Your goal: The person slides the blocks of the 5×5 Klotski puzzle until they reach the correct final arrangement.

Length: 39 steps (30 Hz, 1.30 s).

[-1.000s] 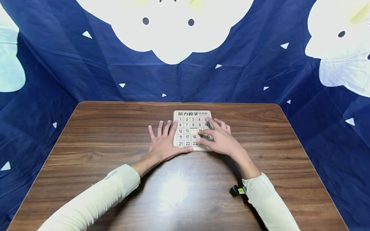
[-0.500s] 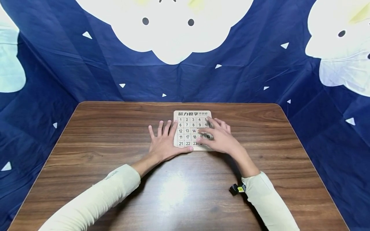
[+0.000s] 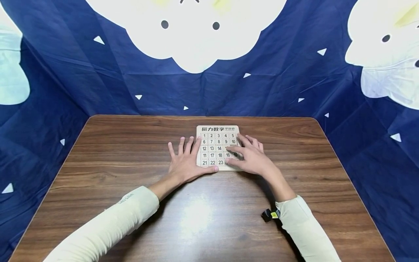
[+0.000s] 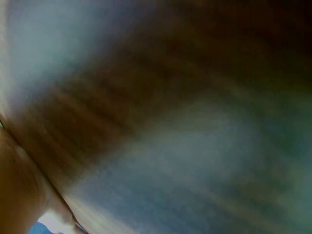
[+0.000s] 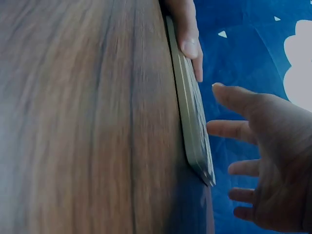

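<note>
A pale wooden number sliding puzzle lies flat at the table's far middle, its numbered tiles in rows under a line of dark lettering. My left hand is spread beside it, forefinger at the left edge and thumb along the near edge. Over the right side reaches my right hand, fingers apart, with the index fingertip at a tile right of the 14 and the thumb over the bottom row. These fingers hide several tiles on the right. In the right wrist view the puzzle's edge shows side-on, the left thumb against it.
The brown wood-grain table spreads around the puzzle. Blue cloth with white cloud shapes hangs behind and at both sides. A small black camera sits at the right wrist. The left wrist view is mostly blurred tabletop.
The 14 tile has slid left into the gap beside the 13, and another tile now shows right of it. My right hand has shifted slightly right; the left hand stays put.
</note>
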### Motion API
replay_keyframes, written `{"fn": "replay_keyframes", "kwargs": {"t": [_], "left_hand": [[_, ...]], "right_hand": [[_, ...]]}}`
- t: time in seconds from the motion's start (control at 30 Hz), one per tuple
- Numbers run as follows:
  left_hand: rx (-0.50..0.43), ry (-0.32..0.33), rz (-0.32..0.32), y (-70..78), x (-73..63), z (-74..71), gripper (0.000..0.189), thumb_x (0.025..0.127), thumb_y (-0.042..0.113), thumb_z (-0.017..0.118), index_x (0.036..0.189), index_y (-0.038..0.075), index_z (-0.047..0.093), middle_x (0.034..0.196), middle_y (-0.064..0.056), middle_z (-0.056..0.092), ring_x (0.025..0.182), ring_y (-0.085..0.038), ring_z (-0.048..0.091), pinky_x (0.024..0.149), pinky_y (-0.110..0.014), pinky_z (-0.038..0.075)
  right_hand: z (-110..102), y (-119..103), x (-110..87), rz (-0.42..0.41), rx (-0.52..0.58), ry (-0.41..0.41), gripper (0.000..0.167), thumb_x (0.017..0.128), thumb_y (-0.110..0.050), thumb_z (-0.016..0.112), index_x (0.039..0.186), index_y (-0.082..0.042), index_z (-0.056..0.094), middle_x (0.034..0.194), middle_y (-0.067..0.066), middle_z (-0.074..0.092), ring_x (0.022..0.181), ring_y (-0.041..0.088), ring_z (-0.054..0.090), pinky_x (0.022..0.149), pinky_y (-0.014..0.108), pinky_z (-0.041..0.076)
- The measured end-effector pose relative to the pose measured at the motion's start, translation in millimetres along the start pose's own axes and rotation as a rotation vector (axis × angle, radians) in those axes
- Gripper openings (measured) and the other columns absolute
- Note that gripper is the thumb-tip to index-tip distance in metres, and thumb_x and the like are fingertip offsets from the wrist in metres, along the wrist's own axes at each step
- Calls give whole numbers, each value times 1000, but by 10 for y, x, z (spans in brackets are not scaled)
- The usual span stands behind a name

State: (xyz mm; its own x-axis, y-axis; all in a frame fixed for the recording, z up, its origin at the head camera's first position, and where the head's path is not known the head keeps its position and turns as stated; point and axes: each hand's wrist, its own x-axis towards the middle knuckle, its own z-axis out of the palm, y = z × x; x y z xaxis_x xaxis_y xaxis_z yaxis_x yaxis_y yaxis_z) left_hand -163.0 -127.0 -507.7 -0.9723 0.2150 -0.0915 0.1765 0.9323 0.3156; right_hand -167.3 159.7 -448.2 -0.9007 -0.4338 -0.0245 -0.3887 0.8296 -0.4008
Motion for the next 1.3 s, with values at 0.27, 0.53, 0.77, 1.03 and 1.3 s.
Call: {"fn": "replay_keyframes", "kwargs": {"t": [0.27, 0.53, 0.77, 1.03, 1.3], "left_hand": [[0, -1, -14, -20, -9, 8, 146, 74, 109, 59, 184, 31, 3, 193, -10, 9, 179, -43, -3, 132, -77, -23], [14, 5, -7, -25, 1, 15, 146, 74, 110, 56, 184, 31, 4, 192, -10, 11, 179, -43, -1, 133, -77, -22], [19, -13, -9, -11, 5, 14, 146, 74, 111, 55, 184, 30, 4, 193, -9, 8, 179, -42, -5, 132, -77, -22], [22, -3, -7, -8, 16, 12, 146, 74, 111, 55, 184, 30, 4, 192, -10, 8, 179, -42, -4, 133, -78, -22], [24, 3, -1, -12, 22, 27, 146, 73, 112, 56, 184, 32, 3, 192, -10, 9, 179, -44, -2, 133, -79, -20]], "right_hand": [[-81, 74, -112, 28, 38, 42, 43, 99, -55, 80, 126, -23, 88, 181, 23, 40, 164, 57, 31, 126, 79, 23], [-58, 118, -56, 84, 5, 13, 57, 103, -58, 75, 149, -25, 76, 184, 26, 33, 165, 57, 29, 125, 77, 25], [-3, 9, -84, 1, 45, 19, 46, 105, -51, 76, 143, -25, 80, 183, 24, 36, 165, 58, 30, 126, 78, 26], [43, -83, -104, 0, 38, -14, 47, 102, -52, 77, 141, -27, 80, 185, 21, 33, 167, 57, 29, 128, 75, 27], [20, -139, -107, -1, 36, -44, 47, 103, -53, 75, 141, -26, 81, 186, 20, 31, 168, 57, 26, 131, 77, 23]]}}
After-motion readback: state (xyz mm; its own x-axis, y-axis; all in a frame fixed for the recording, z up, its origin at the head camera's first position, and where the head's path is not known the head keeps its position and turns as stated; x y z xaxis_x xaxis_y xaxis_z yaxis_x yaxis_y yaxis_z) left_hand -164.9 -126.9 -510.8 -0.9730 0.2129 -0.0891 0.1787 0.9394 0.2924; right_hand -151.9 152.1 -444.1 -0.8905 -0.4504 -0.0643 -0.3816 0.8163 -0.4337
